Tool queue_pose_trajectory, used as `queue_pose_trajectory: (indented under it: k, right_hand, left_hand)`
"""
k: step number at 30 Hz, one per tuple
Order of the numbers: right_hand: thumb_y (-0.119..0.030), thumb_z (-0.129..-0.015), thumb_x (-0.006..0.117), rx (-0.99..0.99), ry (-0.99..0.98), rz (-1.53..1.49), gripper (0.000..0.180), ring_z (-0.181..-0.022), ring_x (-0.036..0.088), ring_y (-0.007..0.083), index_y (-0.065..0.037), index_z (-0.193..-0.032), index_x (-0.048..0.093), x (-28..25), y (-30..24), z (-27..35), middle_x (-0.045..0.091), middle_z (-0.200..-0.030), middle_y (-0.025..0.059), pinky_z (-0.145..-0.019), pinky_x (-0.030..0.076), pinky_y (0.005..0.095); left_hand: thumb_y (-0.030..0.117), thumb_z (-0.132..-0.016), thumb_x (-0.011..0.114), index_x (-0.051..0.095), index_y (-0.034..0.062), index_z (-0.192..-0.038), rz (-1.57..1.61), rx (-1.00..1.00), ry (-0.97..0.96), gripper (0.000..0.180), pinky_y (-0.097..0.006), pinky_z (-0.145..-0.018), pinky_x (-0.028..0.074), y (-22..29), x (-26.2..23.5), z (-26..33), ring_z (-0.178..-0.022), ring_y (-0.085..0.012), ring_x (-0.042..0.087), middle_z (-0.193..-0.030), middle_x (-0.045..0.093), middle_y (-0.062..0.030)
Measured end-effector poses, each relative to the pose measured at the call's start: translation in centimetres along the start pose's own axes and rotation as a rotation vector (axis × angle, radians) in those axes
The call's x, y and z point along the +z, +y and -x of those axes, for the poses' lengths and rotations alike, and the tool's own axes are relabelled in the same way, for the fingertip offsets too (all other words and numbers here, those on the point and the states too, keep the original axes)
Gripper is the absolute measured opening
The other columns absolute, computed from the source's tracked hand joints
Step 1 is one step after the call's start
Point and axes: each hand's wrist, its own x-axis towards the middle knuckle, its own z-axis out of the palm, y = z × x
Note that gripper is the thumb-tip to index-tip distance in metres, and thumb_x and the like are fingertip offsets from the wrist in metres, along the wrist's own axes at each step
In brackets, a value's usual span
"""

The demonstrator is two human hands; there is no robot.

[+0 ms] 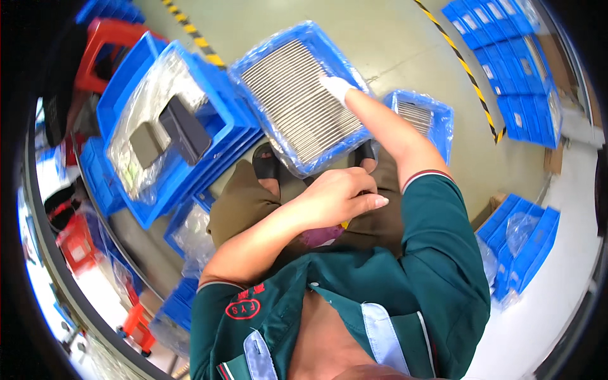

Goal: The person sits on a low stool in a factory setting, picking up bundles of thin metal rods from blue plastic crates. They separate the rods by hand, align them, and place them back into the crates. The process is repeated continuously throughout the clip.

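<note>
A blue plastic bin [244, 58] lined with clear film stands in front of me, packed with rows of thin, grey metallic strips [294, 95]. My right hand [335, 88] reaches over the bin's right half, its fingers at the strips. It looks white, perhaps covered or overexposed, and its separate fingers do not show clearly. My left hand [342, 195] is held in front of my lap, nearer to me than the bin. Its fingers are curled in with the thumb alongside, and whatever is inside the curl is hidden.
A smaller film-lined blue bin [441, 126] with similar strips stands right of the first. Stacked blue bins [218, 104] at left carry plastic film and two dark trays [183, 130]. More blue bins [516, 69] stand beyond the yellow-black floor tape [465, 60], and another blue bin [529, 244] at right.
</note>
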Motion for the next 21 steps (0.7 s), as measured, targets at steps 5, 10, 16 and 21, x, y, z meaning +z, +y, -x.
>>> queue_pose_trajectory:
  k: [5, 10, 16, 21]
  right_hand:
    - [-0.064, -0.084, 0.041, 0.074, 0.183, 0.355, 0.08, -0.12, 0.048, 0.0381, 0.007, -0.118, 0.055, -0.4, -2.8, 1.3, 0.053, -0.123, 0.0281, -0.101, 0.037, 0.0403]
    - [-0.053, -0.085, 0.047, -0.273, 0.052, 0.734, 0.06, -0.112, 0.054, 0.0335, -0.001, -0.112, 0.061, -5.6, -6.2, 7.6, 0.06, -0.114, 0.0206, -0.095, 0.042, 0.039]
    - [-0.039, -0.085, 0.054, -0.434, 0.548, 0.399, 0.045, -0.102, 0.059, 0.0301, -0.005, -0.113, 0.06, -17.0, 5.4, 20.5, 0.062, -0.111, 0.0162, -0.09, 0.046, 0.0343]
    - [-0.028, -0.079, 0.054, 0.341, 0.836, 0.413, 0.036, -0.104, 0.058, 0.0336, -0.008, -0.106, 0.064, -22.8, 23.6, 29.2, 0.062, -0.11, 0.0168, -0.09, 0.046, 0.0385]
  left_hand:
    - [0.02, -0.088, 0.06, 0.061, -0.0017, -0.086, 0.004, -0.042, -0.052, 0.022, -0.035, -0.07, 0.045, 0.4, 0.2, -1.5, -0.076, -0.0243, 0.056, -0.078, 0.057, -0.0114]
    - [0.02, -0.091, 0.057, 0.06, -0.0013, -0.094, 0.088, -0.159, -0.059, 0.021, -0.024, -0.038, 0.042, -0.4, 0.8, -1.8, -0.056, -0.0108, 0.052, -0.081, 0.054, -0.0039]
    - [0.017, -0.092, 0.056, 0.059, -0.0033, -0.093, 0.149, -0.349, -0.083, 0.02, -0.027, -0.074, 0.045, -0.7, 0.9, -1.8, -0.079, -0.0138, 0.055, -0.086, 0.057, -0.0057]
    - [0.017, -0.092, 0.056, 0.059, -0.0025, -0.091, 0.289, -0.596, -0.047, 0.02, -0.027, -0.074, 0.046, -0.7, 1.1, -1.9, -0.079, -0.0124, 0.055, -0.085, 0.058, -0.0051]
